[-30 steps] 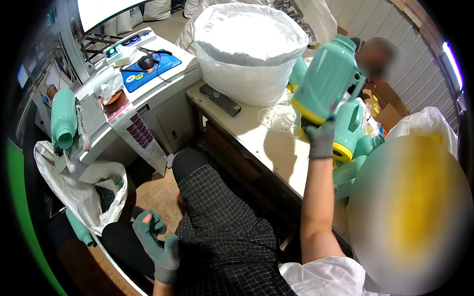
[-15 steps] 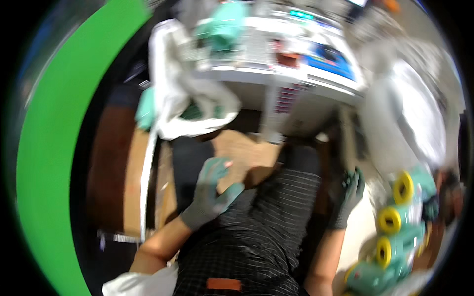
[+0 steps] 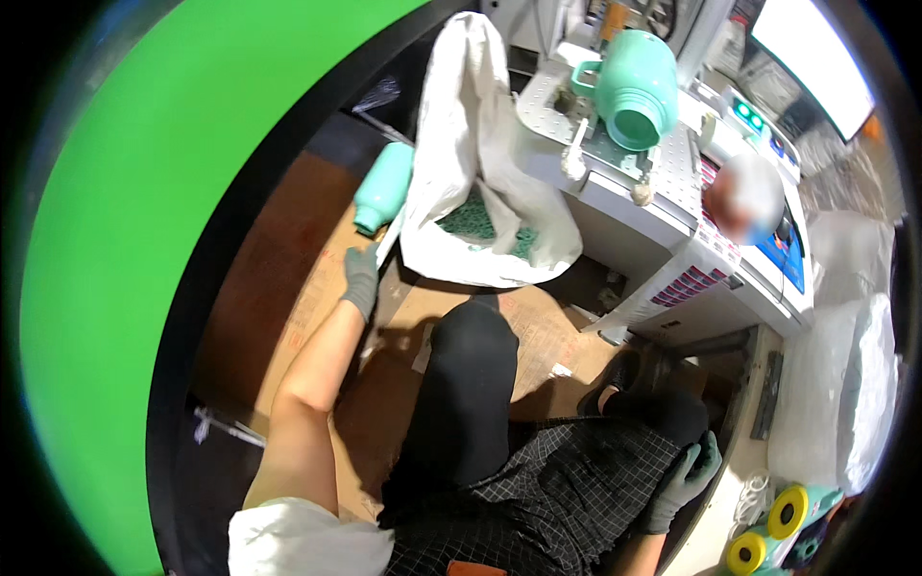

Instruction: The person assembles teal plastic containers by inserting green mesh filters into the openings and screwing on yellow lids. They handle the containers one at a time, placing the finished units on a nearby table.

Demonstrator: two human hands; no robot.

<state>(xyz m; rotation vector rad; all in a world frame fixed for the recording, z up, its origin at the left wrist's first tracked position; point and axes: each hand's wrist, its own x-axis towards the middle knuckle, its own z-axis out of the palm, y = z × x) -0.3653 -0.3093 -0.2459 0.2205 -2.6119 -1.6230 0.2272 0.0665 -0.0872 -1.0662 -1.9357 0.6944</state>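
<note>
My left hand (image 3: pixel 361 276), in a grey-green work glove, reaches forward to the left with its fingers stretched out. Just beyond its fingertips lies a mint-green bottle-shaped body (image 3: pixel 385 182), its narrow neck facing me; I cannot tell whether they touch. By my right thigh, my gloved right hand (image 3: pixel 687 482) holds nothing, its fingers apart and slightly curled. A mint-green jug (image 3: pixel 638 84) with a side handle lies on the perforated top of the machine (image 3: pixel 615 192), its open mouth toward me.
A white sack (image 3: pixel 456 182) with green bits inside hangs between the bottle body and the machine. Bottles with yellow ends (image 3: pixel 768 533) stand at lower right, near plastic-wrapped bags (image 3: pixel 836 384). A green curved panel (image 3: pixel 96 240) borders the left, and a bright screen (image 3: pixel 814 62) the upper right.
The view has swung left. My left hand has gone from above my lap out to the bottle body. My right hand now lies beside my thigh.
</note>
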